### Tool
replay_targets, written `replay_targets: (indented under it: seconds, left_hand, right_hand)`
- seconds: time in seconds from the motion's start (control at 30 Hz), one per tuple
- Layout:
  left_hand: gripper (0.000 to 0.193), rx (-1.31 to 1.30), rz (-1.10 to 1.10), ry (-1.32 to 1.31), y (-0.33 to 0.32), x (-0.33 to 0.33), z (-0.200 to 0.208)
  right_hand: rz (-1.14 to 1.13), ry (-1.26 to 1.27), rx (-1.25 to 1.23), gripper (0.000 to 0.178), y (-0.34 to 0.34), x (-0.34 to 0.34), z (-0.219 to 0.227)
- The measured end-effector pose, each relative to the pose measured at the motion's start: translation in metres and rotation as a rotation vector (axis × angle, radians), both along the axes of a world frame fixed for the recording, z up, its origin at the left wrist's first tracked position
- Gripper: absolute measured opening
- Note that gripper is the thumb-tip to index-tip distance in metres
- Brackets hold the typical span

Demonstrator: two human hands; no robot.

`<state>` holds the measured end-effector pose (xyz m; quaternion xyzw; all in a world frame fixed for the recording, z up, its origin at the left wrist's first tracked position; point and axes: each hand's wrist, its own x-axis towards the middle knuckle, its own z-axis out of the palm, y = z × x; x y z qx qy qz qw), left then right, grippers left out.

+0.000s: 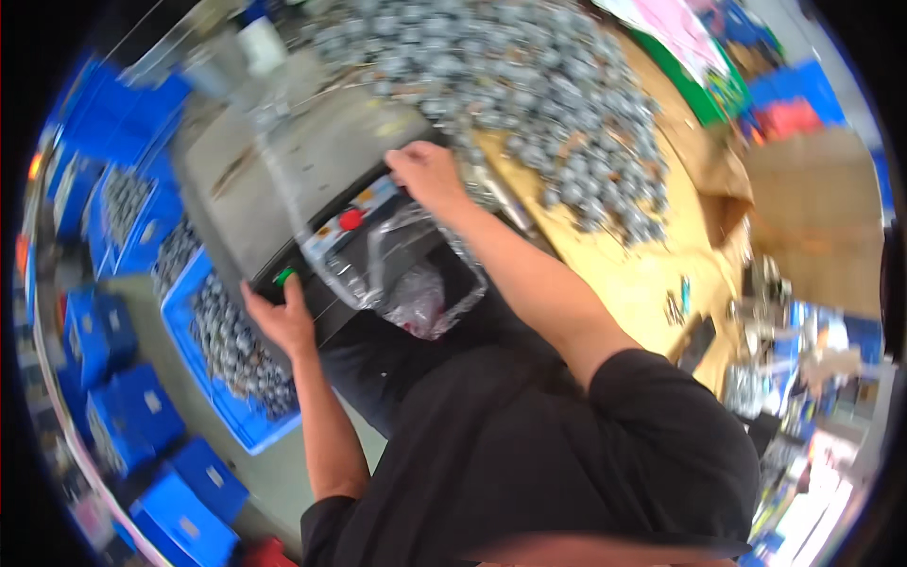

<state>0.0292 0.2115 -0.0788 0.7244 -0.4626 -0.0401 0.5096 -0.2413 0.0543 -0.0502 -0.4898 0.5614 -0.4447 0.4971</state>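
My left hand (283,319) is at the front edge of a grey metal machine table (236,189), its thumb at a green button (283,276) and its fingers apart. Farther right along that edge, my right hand (430,178) has its fingers curled together beside the heap of parts; whatever may be in them is too small to make out. Between the hands sits a control panel with a red push button (351,219). A clear plastic bag (413,298) hangs open below the panel, above my lap. A strip of clear plastic (282,175) runs across the machine table.
Many small grey rounded parts (529,94) are heaped on the yellow-brown worktable (605,274) to the right. A blue crate (248,439) of similar parts stands at my left, with several more blue crates (137,411) beyond it. Small tools (680,298) lie on the worktable.
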Motion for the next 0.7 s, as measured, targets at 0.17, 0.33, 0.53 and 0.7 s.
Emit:
replay_targets:
  seconds: [0.17, 0.33, 0.53, 0.7]
  left_hand:
    - [0.07, -0.04, -0.207, 0.12, -0.008, -0.007, 0.001]
    - [0.05, -0.012, -0.19, 0.082, -0.001, 0.0, 0.002]
    - [0.052, -0.017, -0.148, 0.095, -0.004, -0.002, 0.003]
    - [0.054, -0.043, -0.137, 0.032, -0.005, -0.006, 0.005]
  right_hand:
    - [0.002, 0.117, -0.112, 0.031, 0.001, -0.015, -0.003]
    - [0.193, 0.132, -0.082, 0.022, 0.03, -0.095, 0.107]
    - [-0.423, 0.71, -0.372, 0.037, 0.005, -0.293, 0.137]
    - [-0.316, 1.087, 0.147, 0.064, 0.008, -0.358, 0.107]
